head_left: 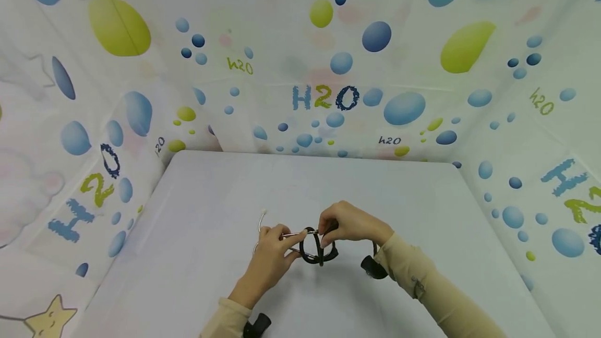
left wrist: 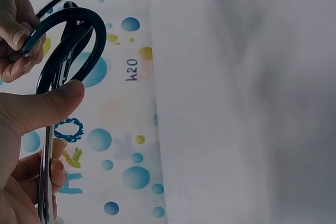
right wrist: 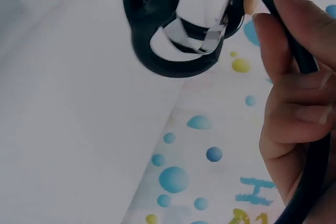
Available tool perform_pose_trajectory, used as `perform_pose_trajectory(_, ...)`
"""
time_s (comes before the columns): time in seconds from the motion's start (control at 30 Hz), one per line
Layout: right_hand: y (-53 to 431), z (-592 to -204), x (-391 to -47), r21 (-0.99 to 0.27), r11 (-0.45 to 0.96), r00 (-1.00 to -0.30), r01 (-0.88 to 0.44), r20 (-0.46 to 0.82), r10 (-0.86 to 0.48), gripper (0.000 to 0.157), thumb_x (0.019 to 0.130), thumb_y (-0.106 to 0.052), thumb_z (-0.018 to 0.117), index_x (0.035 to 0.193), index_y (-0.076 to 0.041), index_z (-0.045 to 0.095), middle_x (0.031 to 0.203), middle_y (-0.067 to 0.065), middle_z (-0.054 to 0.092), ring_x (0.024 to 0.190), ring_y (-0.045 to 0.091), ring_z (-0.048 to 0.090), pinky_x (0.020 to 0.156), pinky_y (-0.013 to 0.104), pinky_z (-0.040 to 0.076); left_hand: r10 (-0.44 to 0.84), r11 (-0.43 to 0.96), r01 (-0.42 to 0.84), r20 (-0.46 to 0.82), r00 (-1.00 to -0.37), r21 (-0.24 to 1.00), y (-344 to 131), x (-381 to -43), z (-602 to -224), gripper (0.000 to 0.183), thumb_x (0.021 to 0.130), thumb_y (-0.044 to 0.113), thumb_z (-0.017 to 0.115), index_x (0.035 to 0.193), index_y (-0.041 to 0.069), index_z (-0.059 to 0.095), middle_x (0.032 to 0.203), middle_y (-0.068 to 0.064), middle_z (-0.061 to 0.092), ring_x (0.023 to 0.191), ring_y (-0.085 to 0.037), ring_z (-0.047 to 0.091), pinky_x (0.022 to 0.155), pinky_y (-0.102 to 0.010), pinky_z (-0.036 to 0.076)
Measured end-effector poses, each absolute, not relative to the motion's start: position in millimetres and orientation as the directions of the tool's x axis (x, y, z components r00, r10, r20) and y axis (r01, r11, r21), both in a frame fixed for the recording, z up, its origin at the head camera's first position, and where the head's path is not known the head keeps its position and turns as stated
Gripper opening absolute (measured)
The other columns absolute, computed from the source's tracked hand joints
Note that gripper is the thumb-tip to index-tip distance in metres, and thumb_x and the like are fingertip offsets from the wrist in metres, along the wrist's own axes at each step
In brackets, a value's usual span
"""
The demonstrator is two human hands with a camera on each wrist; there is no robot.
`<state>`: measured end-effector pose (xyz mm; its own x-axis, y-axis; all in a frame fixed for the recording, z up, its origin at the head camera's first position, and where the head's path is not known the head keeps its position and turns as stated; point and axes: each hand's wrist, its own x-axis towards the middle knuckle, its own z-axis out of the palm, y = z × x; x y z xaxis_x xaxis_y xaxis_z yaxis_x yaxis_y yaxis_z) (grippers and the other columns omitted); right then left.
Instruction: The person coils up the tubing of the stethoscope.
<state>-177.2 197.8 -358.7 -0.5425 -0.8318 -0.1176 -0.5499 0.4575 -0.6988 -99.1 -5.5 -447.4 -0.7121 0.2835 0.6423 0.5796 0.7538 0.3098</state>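
Observation:
A stethoscope with black tubing (head_left: 310, 261) and thin metal ear tubes (head_left: 260, 222) is held above the white table. My left hand (head_left: 272, 252) grips the metal ear tubes; in the left wrist view its thumb presses near where the metal (left wrist: 47, 166) meets the black coils (left wrist: 100, 38). One pale ear tip (head_left: 264, 212) sticks out beyond the left hand. My right hand (head_left: 349, 223) pinches the tubing (right wrist: 311, 177), which runs through its curled fingers in the right wrist view. Loops of tubing (right wrist: 176, 69) wind around the metal part. The chest piece cannot be made out.
A white table (head_left: 225, 186) lies beneath both hands. Behind it and at its sides hangs a white cloth (head_left: 277, 40) printed with blue and green drops. Black devices (head_left: 374, 267) sit at both wrists.

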Motion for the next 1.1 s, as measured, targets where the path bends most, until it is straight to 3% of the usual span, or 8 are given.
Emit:
perform_pose_trajectory(0.1, 200, -360, -180, -0.714, 0.45, -0.547, -0.536, -0.112, -0.83, 0.01, 0.077, -0.01, 0.077, 0.079, -0.005, 0.068, 0.076, -0.003, 0.066, 0.069, 0.001, 0.061, 0.066, 0.02, 0.051, 0.281, 0.749, 0.583, 0.647, -0.709, 0.314, -5, -99, -448, 0.05, 0.055, 0.016, 0.088, 0.103, 0.015, 0.074, 0.082, -0.005, 0.056, 0.068, -0.015, 0.052, 0.068, -0.032, 0.033)
perform_pose_trajectory(0.33, 206, -353, -183, -0.703, 0.424, -0.472, -0.571, -0.142, -0.87, 0.01, 0.086, -0.006, 0.067, 0.095, -0.002, 0.07, 0.089, 0.002, 0.069, 0.079, 0.003, 0.063, 0.074, 0.021, 0.051, 0.262, 0.77, 0.551, 0.628, -0.733, 0.322, -8, -99, -445, 0.05, 0.056, 0.018, 0.088, 0.104, 0.016, 0.074, 0.083, -0.005, 0.057, 0.072, -0.017, 0.05, 0.067, -0.031, 0.035)
perform_pose_trajectory(0.77, 209, -362, -185, -0.746, 0.406, -0.647, -0.527, 0.043, -0.762, 0.012, 0.076, -0.016, 0.078, 0.081, -0.008, 0.07, 0.078, -0.003, 0.068, 0.068, 0.004, 0.061, 0.065, 0.024, 0.052, 0.245, 0.766, 0.536, 0.608, -0.755, 0.356, -12, -98, -441, 0.052, 0.055, 0.017, 0.088, 0.105, 0.015, 0.074, 0.083, -0.004, 0.056, 0.069, -0.014, 0.051, 0.069, -0.032, 0.033)
perform_pose_trajectory(0.93, 197, -373, -182, -0.744, 0.328, -0.616, -0.582, 0.14, -0.775, 0.015, 0.076, -0.015, 0.078, 0.083, -0.004, 0.071, 0.08, 0.002, 0.069, 0.067, 0.004, 0.061, 0.062, 0.024, 0.052, 0.325, 0.73, 0.606, 0.62, -0.714, 0.315, -5, -97, -440, 0.051, 0.057, 0.017, 0.089, 0.105, 0.016, 0.074, 0.086, -0.005, 0.057, 0.072, -0.016, 0.055, 0.07, -0.032, 0.035)
perform_pose_trajectory(1.1, 198, -389, -189, -0.832, 0.257, -0.619, -0.492, 0.127, -0.775, 0.016, 0.076, -0.011, 0.077, 0.087, -0.001, 0.071, 0.081, 0.007, 0.07, 0.067, 0.007, 0.063, 0.063, 0.028, 0.053, 0.345, 0.684, 0.668, 0.677, -0.65, 0.292, -5, -97, -438, 0.052, 0.055, 0.014, 0.09, 0.104, 0.016, 0.074, 0.089, -0.006, 0.057, 0.074, -0.018, 0.053, 0.069, -0.031, 0.036)
